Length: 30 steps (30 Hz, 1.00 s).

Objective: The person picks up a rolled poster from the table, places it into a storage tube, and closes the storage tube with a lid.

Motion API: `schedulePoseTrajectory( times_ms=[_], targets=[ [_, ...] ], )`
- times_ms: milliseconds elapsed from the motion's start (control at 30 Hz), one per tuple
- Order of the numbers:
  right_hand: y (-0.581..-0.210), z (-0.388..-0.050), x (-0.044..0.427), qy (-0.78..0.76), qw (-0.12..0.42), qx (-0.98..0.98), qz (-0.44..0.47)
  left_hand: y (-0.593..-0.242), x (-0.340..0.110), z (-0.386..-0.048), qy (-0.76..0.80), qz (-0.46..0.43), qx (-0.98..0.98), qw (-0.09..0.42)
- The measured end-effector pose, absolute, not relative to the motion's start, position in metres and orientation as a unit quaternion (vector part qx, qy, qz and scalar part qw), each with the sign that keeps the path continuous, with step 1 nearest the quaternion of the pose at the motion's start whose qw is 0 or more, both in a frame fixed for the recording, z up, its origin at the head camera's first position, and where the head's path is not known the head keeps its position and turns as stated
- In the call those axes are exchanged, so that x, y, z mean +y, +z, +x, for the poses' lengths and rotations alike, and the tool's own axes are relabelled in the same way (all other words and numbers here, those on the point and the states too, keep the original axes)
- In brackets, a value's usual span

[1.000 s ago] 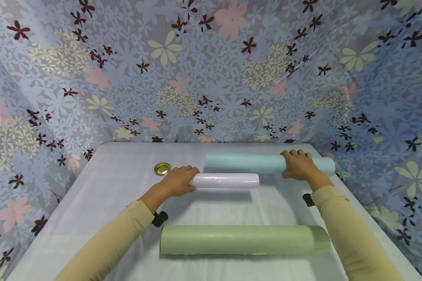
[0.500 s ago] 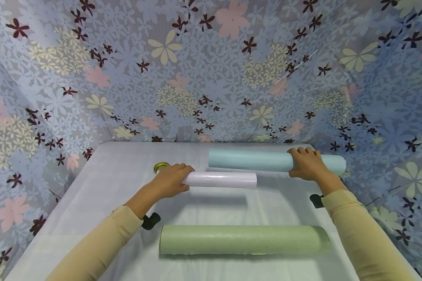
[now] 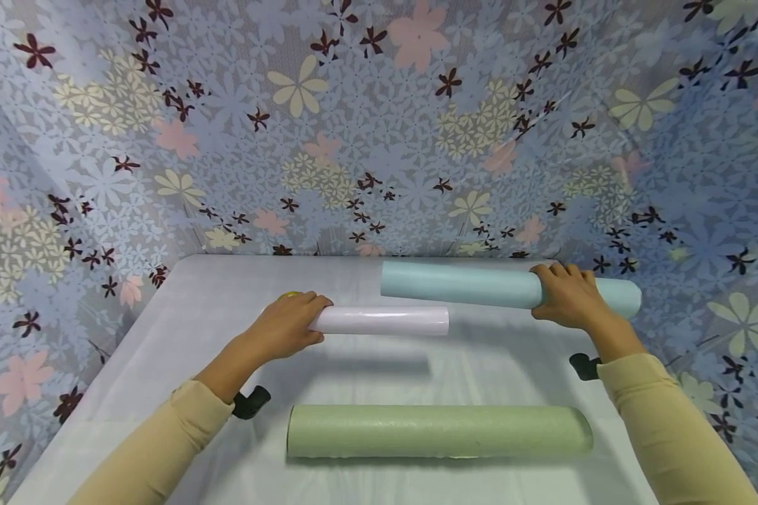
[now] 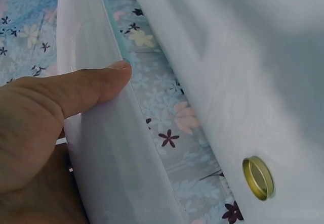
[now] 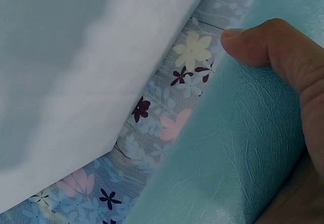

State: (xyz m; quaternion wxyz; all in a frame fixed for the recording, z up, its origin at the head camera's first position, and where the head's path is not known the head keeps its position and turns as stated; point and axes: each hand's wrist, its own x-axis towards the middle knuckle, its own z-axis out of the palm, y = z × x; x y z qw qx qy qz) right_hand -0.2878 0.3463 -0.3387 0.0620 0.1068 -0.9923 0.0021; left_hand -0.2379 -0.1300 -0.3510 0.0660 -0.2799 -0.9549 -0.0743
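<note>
In the head view the left hand (image 3: 288,325) grips the left part of a white roll (image 3: 385,320), held above the table with its shadow below. The right hand (image 3: 568,296) grips a light blue roll (image 3: 461,283) right of its middle; that roll tilts a little, its left end higher. In the left wrist view the thumb of the left hand (image 4: 66,95) lies along the white roll (image 4: 121,158). From the right wrist view, the thumb of the right hand (image 5: 283,49) presses on the wrinkled blue surface (image 5: 228,133).
A thick green roll (image 3: 439,431) lies across the near part of the white table (image 3: 164,337). A gold lid (image 4: 258,178) rests on the table, mostly hidden behind the left hand in the head view. Floral cloth (image 3: 379,126) hangs behind and at both sides.
The white roll has moved left with the left hand, covering most of the gold lid. The blue roll has moved right with the right hand, its left end rising. The green roll has stayed put.
</note>
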Motion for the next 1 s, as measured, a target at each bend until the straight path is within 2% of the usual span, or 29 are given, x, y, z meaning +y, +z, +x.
schedulePoseTrajectory(
  times_ms=[600,1000],
  targets=[
    [-0.336,-0.278,0.354,0.001,0.066,-0.994,0.092,-0.344,-0.161,-0.225,-0.083,-0.272,-0.953,0.1],
    [-0.335,-0.269,0.361,0.002,0.09,-0.992,0.094,-0.343,-0.176,-0.217,-0.083,-0.284,-0.947,0.128]
  ],
)
